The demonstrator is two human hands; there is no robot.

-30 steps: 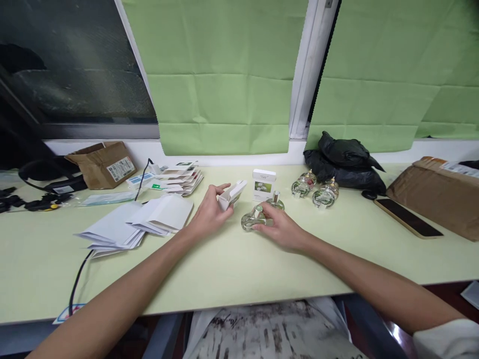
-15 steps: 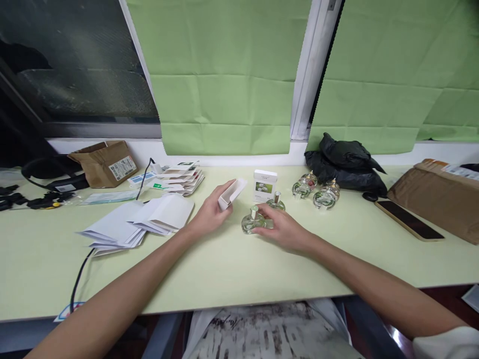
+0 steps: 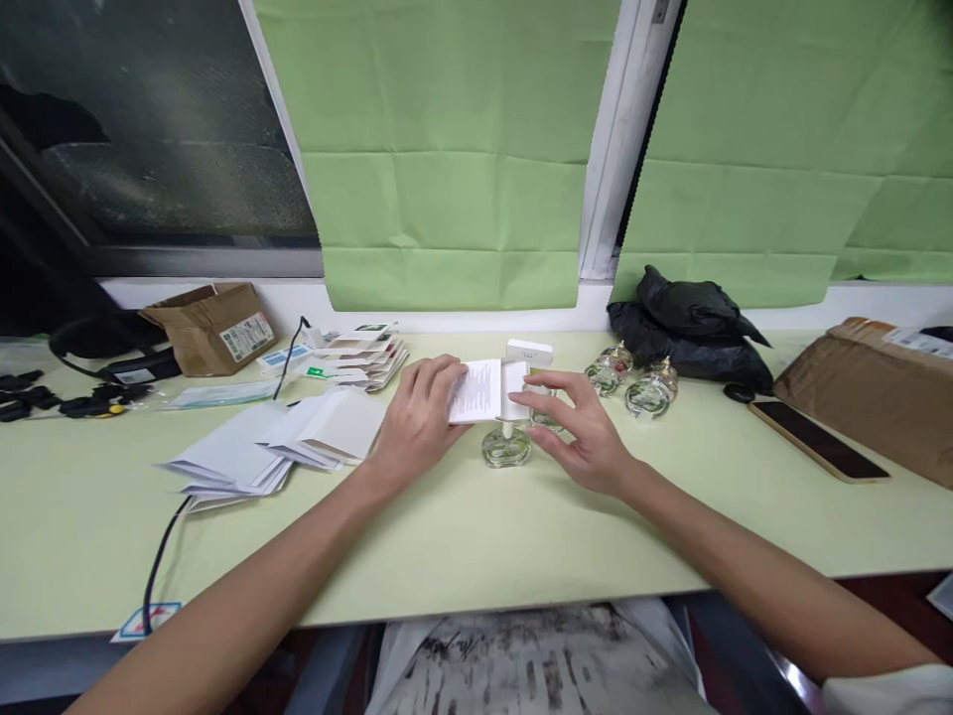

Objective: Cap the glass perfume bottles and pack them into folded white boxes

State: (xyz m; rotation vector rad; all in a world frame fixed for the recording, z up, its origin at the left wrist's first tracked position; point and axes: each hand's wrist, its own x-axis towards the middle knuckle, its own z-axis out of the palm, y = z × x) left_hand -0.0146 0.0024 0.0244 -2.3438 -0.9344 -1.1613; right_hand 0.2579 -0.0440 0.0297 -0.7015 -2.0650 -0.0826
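Observation:
My left hand (image 3: 423, 412) is closed around a small white carton (image 3: 475, 391), held sideways above the table with printed text facing up. Its flap (image 3: 513, 385) sticks out on the right. Beside that flap is my right hand (image 3: 585, 432), fingers spread and nothing gripped; whether a fingertip touches the flap I cannot tell. A glass perfume bottle (image 3: 506, 450) stands upright just below the carton, its cap partly covered. Behind my right fingers, a second perfume bottle is mostly hidden. A standing white box (image 3: 529, 351) shows only its top behind the held carton.
Folded white cartons (image 3: 242, 452) and a stack of flat printed cartons (image 3: 368, 353) lie at left, near a black cable (image 3: 160, 551). Two ornate bottles (image 3: 649, 389), a black plastic bag (image 3: 689, 333), a phone (image 3: 817, 440) and a brown parcel (image 3: 871, 392) occupy the right.
The carton has turned and shifted right, over the perfume bottle, with its printed side now up. My right hand has let go of the bottle and risen to the carton's flap.

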